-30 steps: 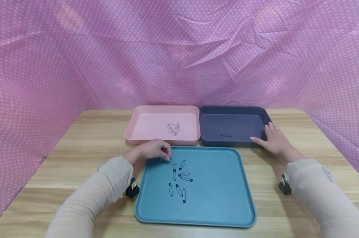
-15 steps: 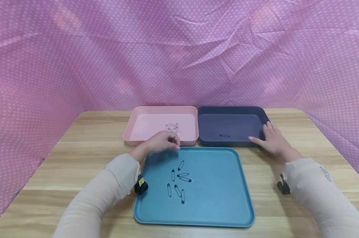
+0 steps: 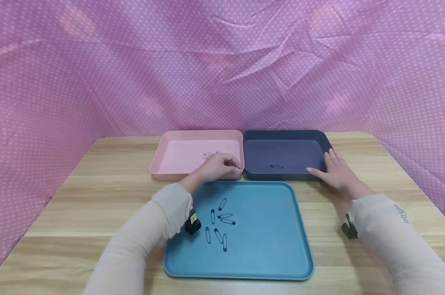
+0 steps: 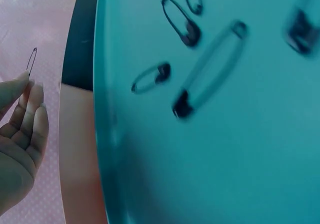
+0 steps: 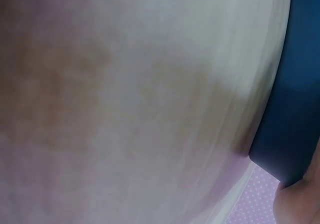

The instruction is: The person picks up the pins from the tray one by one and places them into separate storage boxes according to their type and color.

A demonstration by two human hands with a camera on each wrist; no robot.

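My left hand [image 3: 218, 166] is over the front right part of the pink tray [image 3: 159, 164]. Between thumb and fingertips it pinches a safety pin [image 4: 32, 60], held upright in the left wrist view. The right hand [image 3: 338, 173] rests on the front right corner of the navy tray [image 3: 281, 176], fingers fairly straight along its rim. Inside that tray lies one black safety pin [image 3: 277, 166]. Several black safety pins [image 3: 227, 221] are spread over the left half of the teal tray [image 3: 270, 246]. A heap of safety pins [image 3: 209, 155] in the pink tray is partly hidden by my left hand.
The pink and navy trays stand side by side behind the teal one on a wooden table [image 3: 78, 196]. A pink dotted cloth [image 3: 222, 82] hangs behind and at both sides. A black wrist camera [image 3: 192, 223] sits below the left sleeve.
My left hand has lifted a safety pin off the teal tray and moved right and away from me, over the pink tray's front. The right hand stays at the navy tray's corner.
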